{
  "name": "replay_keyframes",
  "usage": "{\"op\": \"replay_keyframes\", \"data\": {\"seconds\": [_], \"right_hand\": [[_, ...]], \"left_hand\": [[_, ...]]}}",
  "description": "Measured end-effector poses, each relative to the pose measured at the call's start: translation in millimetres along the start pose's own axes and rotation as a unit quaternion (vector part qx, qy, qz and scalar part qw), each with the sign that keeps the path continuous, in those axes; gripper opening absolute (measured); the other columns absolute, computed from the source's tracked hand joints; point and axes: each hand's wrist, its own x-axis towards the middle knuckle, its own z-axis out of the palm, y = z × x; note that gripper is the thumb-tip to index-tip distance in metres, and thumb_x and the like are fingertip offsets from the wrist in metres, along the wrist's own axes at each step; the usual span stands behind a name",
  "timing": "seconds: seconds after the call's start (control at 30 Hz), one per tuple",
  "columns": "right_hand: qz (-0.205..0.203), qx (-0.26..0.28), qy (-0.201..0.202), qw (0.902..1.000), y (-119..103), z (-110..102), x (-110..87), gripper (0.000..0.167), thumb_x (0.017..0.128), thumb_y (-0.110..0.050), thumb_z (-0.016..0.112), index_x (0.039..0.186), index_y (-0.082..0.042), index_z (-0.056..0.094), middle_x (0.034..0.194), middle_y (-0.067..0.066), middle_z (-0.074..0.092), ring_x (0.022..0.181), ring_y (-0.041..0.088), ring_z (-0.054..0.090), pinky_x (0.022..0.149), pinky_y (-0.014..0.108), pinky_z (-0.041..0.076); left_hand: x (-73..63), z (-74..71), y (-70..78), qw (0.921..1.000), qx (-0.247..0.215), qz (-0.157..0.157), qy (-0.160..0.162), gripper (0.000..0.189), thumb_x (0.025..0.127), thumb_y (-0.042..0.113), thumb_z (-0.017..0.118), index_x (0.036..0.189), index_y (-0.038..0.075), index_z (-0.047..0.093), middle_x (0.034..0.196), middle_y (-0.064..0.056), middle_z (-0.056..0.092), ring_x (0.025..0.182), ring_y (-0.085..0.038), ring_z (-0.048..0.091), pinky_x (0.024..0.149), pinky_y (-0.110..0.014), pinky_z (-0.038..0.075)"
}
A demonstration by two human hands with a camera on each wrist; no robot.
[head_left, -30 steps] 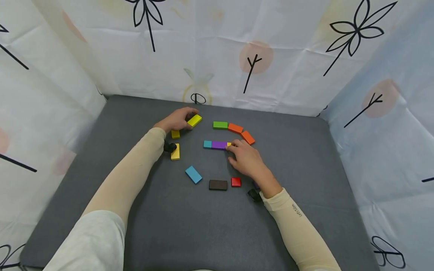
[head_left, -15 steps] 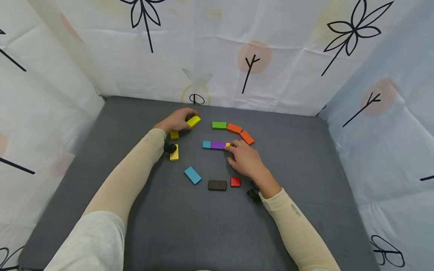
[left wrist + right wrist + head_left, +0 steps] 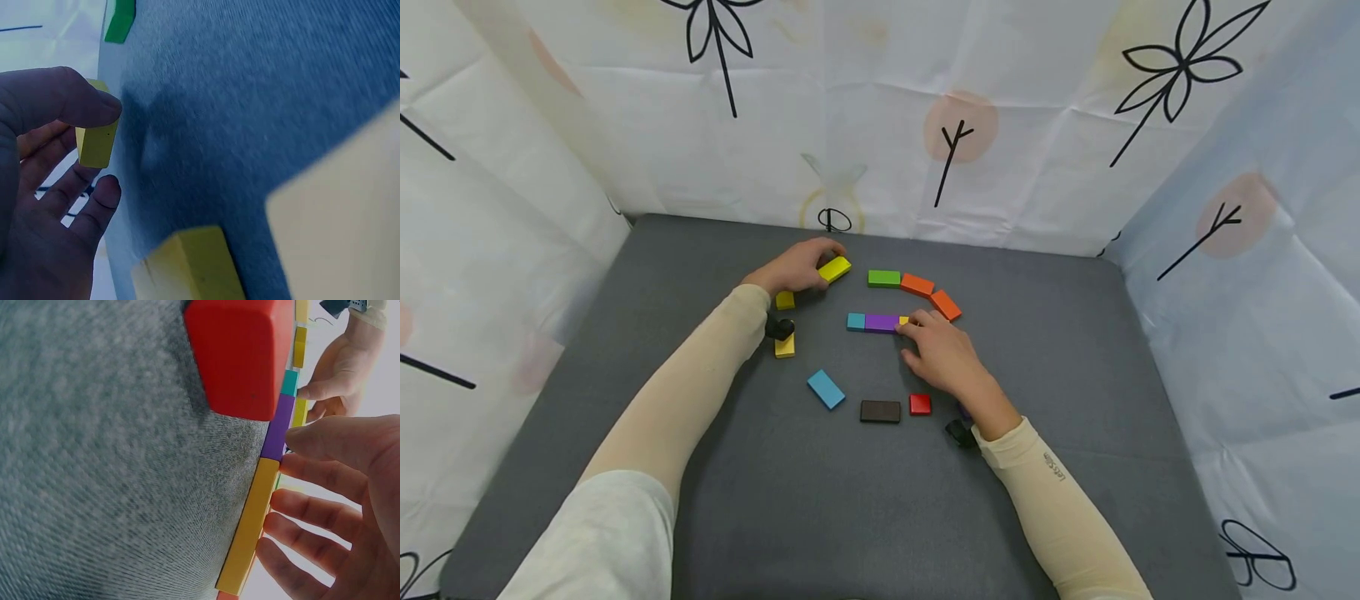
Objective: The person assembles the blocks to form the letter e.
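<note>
At the far left of the table, my left hand (image 3: 797,265) pinches a yellow block (image 3: 835,268) between thumb and fingers. In the left wrist view that yellow block (image 3: 97,147) is held above the table surface. My right hand (image 3: 946,350) touches a straight row in the middle: a teal block (image 3: 856,321), a purple block (image 3: 882,322) and a yellow-orange block (image 3: 250,531). Its fairly straight fingertips rest along the yellow-orange block's far side, and the thumb lies by the purple one. In the head view this hand hides most of the yellow-orange block.
A green block (image 3: 883,278) and two orange blocks (image 3: 917,285) curve behind the row. Two yellow blocks (image 3: 785,300) lie by the left wrist. Nearer are a blue block (image 3: 826,389), a dark brown block (image 3: 880,412) and a red block (image 3: 920,404). Patterned cloth (image 3: 880,125) surrounds the table.
My left hand has shifted slightly right with the yellow block, towards the green one. The right hand stays at the row. The head view has moved a little.
</note>
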Motion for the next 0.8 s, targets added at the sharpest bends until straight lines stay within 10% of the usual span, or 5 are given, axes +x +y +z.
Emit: {"op": "replay_keyframes", "data": {"seconds": [0.8], "right_hand": [[0.006,0.005,0.001,1.0,1,2,0.7,0.04,0.104,-0.025,0.076,0.142,-0.015,0.074,0.141,0.007,0.062,0.125,0.026,0.058,0.089,0.047,0.058]], "left_hand": [[10.2,21.6,16.6,0.9981,0.04,0.041,-0.02,0.064,0.094,-0.007,0.073,0.153,0.008,0.055,0.156,-0.013,0.05,0.135,-0.035,0.052,0.115,-0.051,0.041]]}}
